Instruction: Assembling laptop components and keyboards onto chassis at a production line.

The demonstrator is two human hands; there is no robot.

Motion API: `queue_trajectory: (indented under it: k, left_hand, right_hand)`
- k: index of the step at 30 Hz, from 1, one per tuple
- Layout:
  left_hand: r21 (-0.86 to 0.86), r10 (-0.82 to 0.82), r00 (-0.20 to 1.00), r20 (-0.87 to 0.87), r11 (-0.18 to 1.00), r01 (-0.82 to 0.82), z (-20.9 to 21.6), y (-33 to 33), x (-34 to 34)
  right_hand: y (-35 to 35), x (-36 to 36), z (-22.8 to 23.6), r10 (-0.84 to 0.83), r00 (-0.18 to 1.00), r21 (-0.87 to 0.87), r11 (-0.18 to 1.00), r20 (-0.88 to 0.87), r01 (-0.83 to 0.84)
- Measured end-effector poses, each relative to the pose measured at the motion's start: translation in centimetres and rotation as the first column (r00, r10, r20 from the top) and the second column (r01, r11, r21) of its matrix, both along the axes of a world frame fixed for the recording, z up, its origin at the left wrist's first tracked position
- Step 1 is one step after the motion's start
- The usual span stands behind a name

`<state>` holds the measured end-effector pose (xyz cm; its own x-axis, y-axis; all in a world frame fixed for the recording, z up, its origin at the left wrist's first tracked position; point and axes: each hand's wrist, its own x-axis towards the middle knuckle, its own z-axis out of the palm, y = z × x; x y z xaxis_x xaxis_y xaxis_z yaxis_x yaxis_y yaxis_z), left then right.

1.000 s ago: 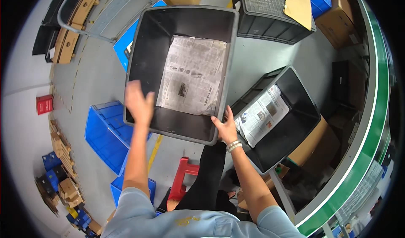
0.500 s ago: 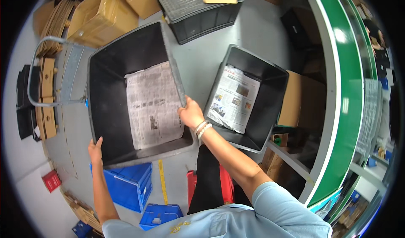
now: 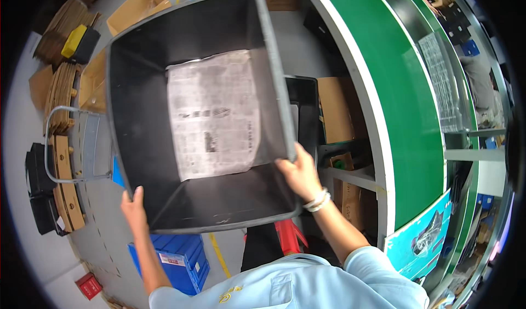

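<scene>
A large black plastic bin point(image 3: 219, 202) fills the middle of the view, raised and tipped so its inside faces me. On its bottom lies a sheet of newspaper point(image 3: 215, 124). My left hand point(image 3: 135, 205) grips the bin's near left rim, thumb over the edge. At the near right corner my right hand point(image 3: 300, 175) is closed on the rim, a pale bracelet at its wrist. Behind the right side of the held bin, a second, smaller black bin point(image 3: 308, 103) shows only in part.
A long green-topped bench point(image 3: 378, 51) runs along the right, a teal printed board point(image 3: 419, 240) at its near end. Blue crates point(image 3: 181, 259) stand on the floor below the bin. A metal-framed trolley point(image 3: 90, 144) and cardboard stacks point(image 3: 60, 98) are at left.
The large bin has come up closer and shifted right, now covering most of the smaller bin. Both hands have stayed on its rim, the right one moving right and lower.
</scene>
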<state>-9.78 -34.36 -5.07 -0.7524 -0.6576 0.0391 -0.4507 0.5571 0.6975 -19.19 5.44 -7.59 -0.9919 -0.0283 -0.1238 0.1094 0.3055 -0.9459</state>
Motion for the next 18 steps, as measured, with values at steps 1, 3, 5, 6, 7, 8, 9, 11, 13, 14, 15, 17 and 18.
queue_trajectory:
  k: [1, 3, 5, 6, 7, 8, 9, 11, 13, 14, 15, 17, 18]
  left_hand:
    - [0.047, -0.027, 1.000, -0.011, 0.999, 0.028, 0.6, 0.1, 1.6]
    - [-0.009, -0.185, 0.983, -0.023, 0.983, 0.184, 2.7, -10.3, -6.0]
    - [0.076, -0.232, 0.972, -0.032, 0.969, 0.233, 0.3, -15.5, -9.1]
    - [0.111, -0.261, 0.965, 0.010, 0.960, 0.258, -2.4, -16.6, -9.6]
    - [0.149, -0.272, 0.962, -0.002, 0.951, 0.270, -4.1, -16.4, -9.4]
    - [0.175, -0.283, 0.959, -0.016, 0.944, 0.281, -5.2, -16.5, -9.5]
    - [0.175, -0.279, 0.960, -0.002, 0.945, 0.275, -5.1, -16.5, -10.3]
    - [-0.018, -0.303, 0.950, 0.074, 0.952, 0.305, -3.6, -16.3, -12.9]
    - [0.136, -0.354, 0.929, 0.111, 0.931, 0.338, -0.1, -14.4, -14.6]
    - [0.130, -0.362, 0.925, 0.118, 0.929, 0.347, -0.2, -14.4, -15.2]
    - [0.078, -0.371, 0.919, 0.132, 0.928, 0.364, -0.5, -14.5, -15.8]
    - [-0.003, -0.377, 0.914, 0.147, 0.924, 0.382, -1.1, -15.8, -16.3]
    - [-0.026, -0.375, 0.916, 0.140, 0.924, 0.382, -1.2, -16.4, -16.3]
  right_hand:
    - [0.5, 2.4, 2.8, -0.015, 0.999, 0.022, 1.000, 0.040, 0.014]
    - [-8.1, 0.6, 5.1, -0.193, 0.981, -0.015, 0.981, -0.027, 0.192]
    - [-14.2, 0.2, 4.4, -0.261, 0.965, 0.021, 0.965, -0.038, 0.262]
    - [-15.0, 0.5, 3.5, -0.316, 0.948, 0.047, 0.947, -0.026, 0.317]
    - [-15.0, 1.0, 2.9, -0.318, 0.948, 0.063, 0.946, -0.012, 0.318]
    - [-14.8, 1.3, 2.1, -0.314, 0.948, 0.075, 0.948, 0.055, 0.310]
    - [-14.0, 0.8, 2.6, -0.303, 0.945, 0.084, 0.952, 0.124, 0.295]
    - [-12.5, -0.7, 4.2, -0.284, 0.924, 0.090, 0.959, 0.256, 0.270]
    - [-12.2, -2.7, 3.1, -0.355, 0.924, 0.126, 0.932, 0.141, 0.338]
    - [-12.1, -3.6, 2.4, -0.362, 0.920, 0.120, 0.930, 0.148, 0.347]
    - [-11.8, -4.4, 1.8, -0.342, 0.925, 0.130, 0.937, 0.165, 0.323]
    - [-12.8, -4.8, 1.1, -0.312, 0.928, 0.122, 0.949, 0.205, 0.292]
    - [-13.5, -4.8, 1.3, -0.304, 0.927, 0.112, 0.952, 0.220, 0.285]
